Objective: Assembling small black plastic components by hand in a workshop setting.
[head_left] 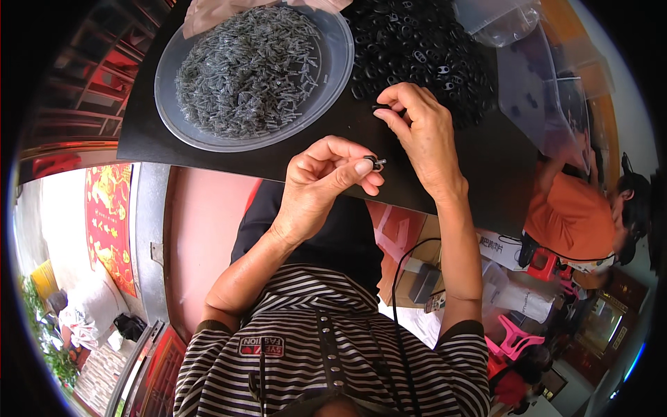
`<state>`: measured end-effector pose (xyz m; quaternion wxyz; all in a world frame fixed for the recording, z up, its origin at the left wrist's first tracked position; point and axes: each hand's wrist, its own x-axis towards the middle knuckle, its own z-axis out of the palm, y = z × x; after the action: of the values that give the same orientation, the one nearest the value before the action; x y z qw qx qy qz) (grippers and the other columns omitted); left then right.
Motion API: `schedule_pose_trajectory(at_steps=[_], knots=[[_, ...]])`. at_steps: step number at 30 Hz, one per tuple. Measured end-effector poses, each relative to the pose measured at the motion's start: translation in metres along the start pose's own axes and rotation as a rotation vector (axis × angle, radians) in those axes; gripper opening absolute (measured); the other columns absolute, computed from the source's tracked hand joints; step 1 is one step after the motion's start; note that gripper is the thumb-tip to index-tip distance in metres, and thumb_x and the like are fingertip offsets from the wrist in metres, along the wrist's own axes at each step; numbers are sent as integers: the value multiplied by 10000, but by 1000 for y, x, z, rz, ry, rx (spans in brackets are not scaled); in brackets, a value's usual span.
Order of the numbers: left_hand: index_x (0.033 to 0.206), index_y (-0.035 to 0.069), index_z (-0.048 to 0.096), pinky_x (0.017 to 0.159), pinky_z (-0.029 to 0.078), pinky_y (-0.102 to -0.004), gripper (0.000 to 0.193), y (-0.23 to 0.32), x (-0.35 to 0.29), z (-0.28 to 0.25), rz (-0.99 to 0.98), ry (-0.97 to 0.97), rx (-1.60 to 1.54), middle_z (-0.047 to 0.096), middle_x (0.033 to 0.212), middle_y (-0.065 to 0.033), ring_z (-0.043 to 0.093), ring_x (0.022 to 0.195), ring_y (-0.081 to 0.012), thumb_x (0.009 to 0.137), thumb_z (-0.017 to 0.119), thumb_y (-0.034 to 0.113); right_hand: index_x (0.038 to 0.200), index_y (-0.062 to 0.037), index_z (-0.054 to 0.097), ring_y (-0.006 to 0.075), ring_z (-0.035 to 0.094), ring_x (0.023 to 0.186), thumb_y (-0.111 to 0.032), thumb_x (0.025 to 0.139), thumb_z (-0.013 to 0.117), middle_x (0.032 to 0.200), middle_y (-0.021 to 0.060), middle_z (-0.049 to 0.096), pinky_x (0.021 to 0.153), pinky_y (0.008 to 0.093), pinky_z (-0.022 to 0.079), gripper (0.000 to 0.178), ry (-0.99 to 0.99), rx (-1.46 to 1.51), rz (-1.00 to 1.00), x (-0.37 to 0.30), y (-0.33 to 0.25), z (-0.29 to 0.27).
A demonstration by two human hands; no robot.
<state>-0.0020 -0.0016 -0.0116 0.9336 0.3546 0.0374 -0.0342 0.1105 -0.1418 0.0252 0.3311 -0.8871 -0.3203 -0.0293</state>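
Note:
My left hand [313,182] is in front of the table's near edge, thumb and forefinger pinching a small black plastic piece [372,163] with a short metal tip sticking out to the right. Above and right of it, my right hand [425,139] pinches another small black piece [380,107] beside the heap of black oval plastic parts [427,52]. Some of these parts have holes. A round, clear plastic tray [336,104] at the far left bears a large mound of tiny grey metal pieces [243,69], spring-like in shape.
The black table [375,139] carries clear plastic bags or bins [531,90] on its right. A person in an orange top [573,215] sits beyond its right side. A pink stool [517,337], a cardboard box [425,274] and a black cable [394,278] are at my right.

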Motion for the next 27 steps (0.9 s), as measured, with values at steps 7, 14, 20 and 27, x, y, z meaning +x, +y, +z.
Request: schedule_pose_trajectory(at_steps=[7, 14, 20, 27], knots=[[993, -14, 592, 725, 538, -279, 119, -2, 0, 0, 8, 12, 8, 663, 840, -113, 654, 754, -167, 899, 599, 59, 919, -28, 602, 160, 616, 712, 55, 760, 669, 823, 61, 625, 613, 274, 501, 191, 141, 195, 44, -13, -10, -7], [984, -1, 586, 839, 505, -291, 92, -3, 6, 8, 123, 66, -81, 624, 1065, -138, 614, 938, -164, 918, 561, 59, 904, -11, 627, 116, 631, 702, 65, 772, 674, 838, 56, 652, 626, 236, 520, 159, 206, 366, 126, -29, -39, -14], [988, -1, 587, 950, 473, -324, 100, -2, 6, 9, 116, 62, -102, 591, 1175, -159, 583, 1030, -165, 919, 559, 65, 906, -23, 647, 153, 641, 702, 68, 753, 681, 898, 73, 639, 603, 245, 520, 182, 245, 217, -37, -38, -39, -8], [990, -3, 593, 970, 466, -333, 106, -1, 2, 12, 79, 64, -128, 575, 1206, -179, 577, 1061, -172, 916, 565, 66, 948, 19, 652, 101, 610, 753, 68, 809, 645, 942, 71, 651, 655, 215, 509, 148, 268, 270, 8, -48, -37, -4]])
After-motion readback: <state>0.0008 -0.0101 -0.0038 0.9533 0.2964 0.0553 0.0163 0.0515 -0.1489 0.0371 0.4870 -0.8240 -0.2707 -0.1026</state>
